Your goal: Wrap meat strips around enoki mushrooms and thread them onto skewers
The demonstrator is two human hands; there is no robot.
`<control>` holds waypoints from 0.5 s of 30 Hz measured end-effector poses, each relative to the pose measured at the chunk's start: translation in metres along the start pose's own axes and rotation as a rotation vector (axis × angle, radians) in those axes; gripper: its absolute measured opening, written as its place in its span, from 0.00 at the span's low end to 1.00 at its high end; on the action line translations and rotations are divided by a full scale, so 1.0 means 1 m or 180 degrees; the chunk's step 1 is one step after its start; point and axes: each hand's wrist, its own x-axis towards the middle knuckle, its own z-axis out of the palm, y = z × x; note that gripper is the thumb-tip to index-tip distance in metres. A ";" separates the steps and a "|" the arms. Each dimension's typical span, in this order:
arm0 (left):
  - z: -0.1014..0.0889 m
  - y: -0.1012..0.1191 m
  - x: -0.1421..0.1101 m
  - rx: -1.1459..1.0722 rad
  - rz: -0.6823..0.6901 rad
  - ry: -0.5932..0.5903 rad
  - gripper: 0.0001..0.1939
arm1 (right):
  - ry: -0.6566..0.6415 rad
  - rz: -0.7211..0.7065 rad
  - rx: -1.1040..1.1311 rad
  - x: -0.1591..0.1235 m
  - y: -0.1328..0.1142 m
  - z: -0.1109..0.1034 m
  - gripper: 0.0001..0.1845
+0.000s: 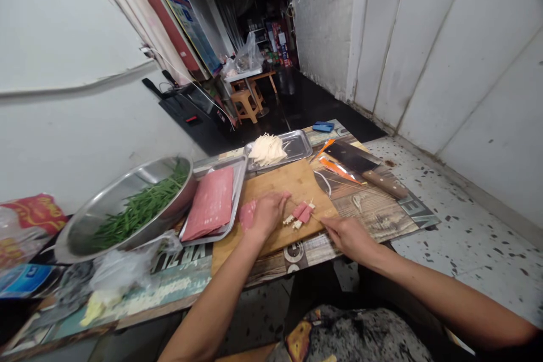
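My left hand [268,212] rests on the wooden cutting board [292,181], fingers curled down onto a pink meat slice [246,215]. Just right of it lie small meat rolls with white enoki ends [300,215]. My right hand [345,233] sits at the board's front right corner, fingers pinched on what looks like a thin skewer pointing toward the rolls. A steel tray [237,192] with stacked pink meat slices [211,202] sits left of the board. Another tray [297,144] behind the board holds white enoki mushrooms [266,150].
A large steel bowl [106,203] of green stalks [139,209] stands at the left. A cleaver [360,165] lies right of the board on orange packaging. Plastic bags and packets [29,226] crowd the far left. A blue object [323,126] lies at the table's back edge.
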 end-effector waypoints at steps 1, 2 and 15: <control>0.000 0.000 0.000 -0.0004 0.0008 -0.0017 0.15 | 0.0003 0.0009 -0.0002 0.000 0.000 0.001 0.17; -0.001 0.000 0.000 -0.0002 0.0011 -0.0034 0.15 | 0.0011 0.0030 -0.0012 0.001 -0.001 0.001 0.17; -0.004 0.000 0.003 -0.0006 -0.0038 -0.0176 0.15 | -0.0295 0.0263 -0.0398 0.014 -0.019 -0.002 0.17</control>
